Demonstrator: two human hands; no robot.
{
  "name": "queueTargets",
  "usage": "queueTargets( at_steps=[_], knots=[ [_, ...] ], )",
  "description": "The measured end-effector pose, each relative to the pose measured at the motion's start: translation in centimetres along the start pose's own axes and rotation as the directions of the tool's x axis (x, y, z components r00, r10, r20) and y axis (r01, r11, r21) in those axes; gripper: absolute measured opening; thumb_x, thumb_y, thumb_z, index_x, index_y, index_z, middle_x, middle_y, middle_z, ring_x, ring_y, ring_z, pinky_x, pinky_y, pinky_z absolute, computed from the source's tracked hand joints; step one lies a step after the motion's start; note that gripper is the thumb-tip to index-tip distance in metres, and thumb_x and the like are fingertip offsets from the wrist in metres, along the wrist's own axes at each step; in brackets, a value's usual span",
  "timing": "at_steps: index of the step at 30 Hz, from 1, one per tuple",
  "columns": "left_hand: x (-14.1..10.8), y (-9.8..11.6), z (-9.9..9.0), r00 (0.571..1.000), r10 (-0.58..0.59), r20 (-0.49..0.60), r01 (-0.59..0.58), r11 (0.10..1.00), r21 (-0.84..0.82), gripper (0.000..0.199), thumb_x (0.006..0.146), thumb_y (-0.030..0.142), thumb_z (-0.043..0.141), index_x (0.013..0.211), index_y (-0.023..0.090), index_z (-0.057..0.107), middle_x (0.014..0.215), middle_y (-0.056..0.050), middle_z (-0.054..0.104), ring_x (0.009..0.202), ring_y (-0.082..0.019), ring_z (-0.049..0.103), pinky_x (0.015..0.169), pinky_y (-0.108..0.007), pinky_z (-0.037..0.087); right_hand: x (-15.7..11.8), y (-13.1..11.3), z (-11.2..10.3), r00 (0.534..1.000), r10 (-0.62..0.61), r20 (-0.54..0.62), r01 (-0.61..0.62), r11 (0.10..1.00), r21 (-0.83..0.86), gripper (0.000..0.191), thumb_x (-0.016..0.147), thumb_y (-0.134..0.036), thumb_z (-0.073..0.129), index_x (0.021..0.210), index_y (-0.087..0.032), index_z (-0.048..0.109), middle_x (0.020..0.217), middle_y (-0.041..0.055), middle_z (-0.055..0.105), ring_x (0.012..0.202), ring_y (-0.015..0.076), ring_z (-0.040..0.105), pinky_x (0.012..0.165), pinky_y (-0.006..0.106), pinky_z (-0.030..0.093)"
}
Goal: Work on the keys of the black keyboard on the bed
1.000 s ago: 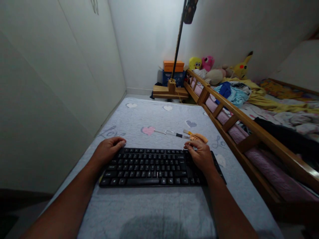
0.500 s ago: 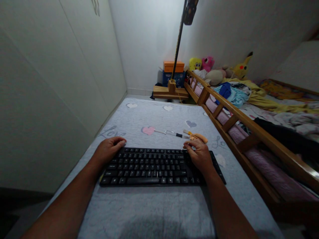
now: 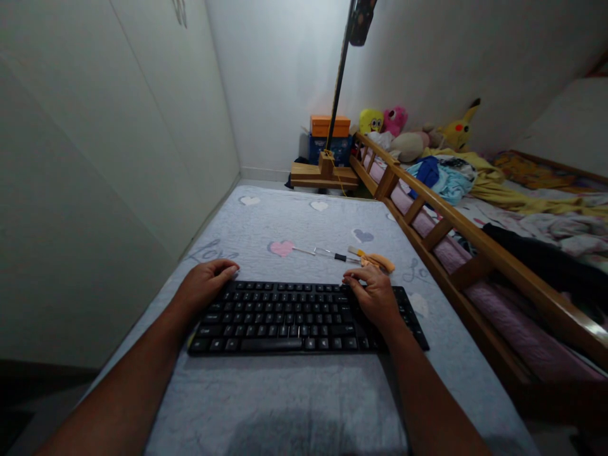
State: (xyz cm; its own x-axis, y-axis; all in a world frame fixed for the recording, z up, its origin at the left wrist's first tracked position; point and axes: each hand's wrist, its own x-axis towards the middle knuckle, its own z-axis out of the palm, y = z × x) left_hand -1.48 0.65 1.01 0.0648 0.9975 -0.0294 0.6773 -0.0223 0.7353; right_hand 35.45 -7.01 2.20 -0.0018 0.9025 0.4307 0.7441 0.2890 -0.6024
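A black computer keyboard (image 3: 285, 316) lies flat on the bed, long side across in front of me. My left hand (image 3: 206, 282) is closed at its upper left corner, fingers curled and thumb along the edge. Over the keyboard's upper right part is my right hand (image 3: 373, 291), its thumb and fingertips pinched together above the top key row. Something small and pale shows at the fingertips, too small to name. Behind the keyboard lie a thin white stick (image 3: 304, 251), a wire tool with a black grip (image 3: 340, 257), a small brush (image 3: 356, 251) and an orange cloth (image 3: 380, 261).
The light grey bedcover (image 3: 285, 215) has heart prints. A wooden bed rail (image 3: 441, 209) runs along the right, with clothes and plush toys (image 3: 458, 134) beyond. White cabinet doors (image 3: 118, 158) stand at left. A pole on a wooden base (image 3: 325, 171) stands at the far end.
My right hand has shifted slightly left along the top of the keyboard, still pinched. My left hand stays at the left corner. The view has shifted a little.
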Motion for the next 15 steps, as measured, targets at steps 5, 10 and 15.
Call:
queueTargets(
  at_steps=[5, 10, 15],
  knots=[
    [-0.1, -0.1, 0.0, 1.000, -0.009, 0.008, 0.009, 1.000, 0.009, 0.039, 0.074, 0.052, 0.058, 0.090, 0.021, 0.074, 0.087, -0.003, 0.077, 0.084, -0.026, 0.069, 0.080, -0.033, 0.050, 0.0, 0.3, -0.3, 1.000, 0.012, -0.024, -0.013, 0.999, -0.039, 0.016, 0.087, -0.024, 0.059, 0.082, -0.023, 0.073, 0.083, 0.0056, 0.073, 0.085, 0.0240, 0.064, 0.086, 0.041, 0.047],
    [0.0, -0.2, 0.1, 1.000, -0.013, 0.009, 0.013, 1.000, 0.026, 0.040, 0.075, 0.052, 0.055, 0.090, 0.020, 0.074, 0.087, -0.003, 0.077, 0.086, -0.026, 0.069, 0.077, -0.032, 0.049, 0.1, 0.5, -0.9, 0.999, 0.039, -0.026, -0.040, 0.998, -0.046, 0.014, 0.084, -0.022, 0.060, 0.080, -0.023, 0.074, 0.085, 0.0062, 0.074, 0.087, 0.0248, 0.064, 0.086, 0.041, 0.047],
    [0.3, -0.6, 0.1, 1.000, -0.005, 0.021, 0.004, 0.999, 0.049, 0.041, 0.076, 0.053, 0.054, 0.091, 0.020, 0.074, 0.087, -0.003, 0.076, 0.084, -0.026, 0.069, 0.078, -0.032, 0.049, 0.1, 0.2, -1.2, 0.999, 0.040, -0.007, -0.040, 0.998, -0.049, 0.015, 0.084, -0.023, 0.060, 0.079, -0.022, 0.074, 0.085, 0.0071, 0.074, 0.087, 0.0256, 0.065, 0.086, 0.042, 0.048]
  ],
)
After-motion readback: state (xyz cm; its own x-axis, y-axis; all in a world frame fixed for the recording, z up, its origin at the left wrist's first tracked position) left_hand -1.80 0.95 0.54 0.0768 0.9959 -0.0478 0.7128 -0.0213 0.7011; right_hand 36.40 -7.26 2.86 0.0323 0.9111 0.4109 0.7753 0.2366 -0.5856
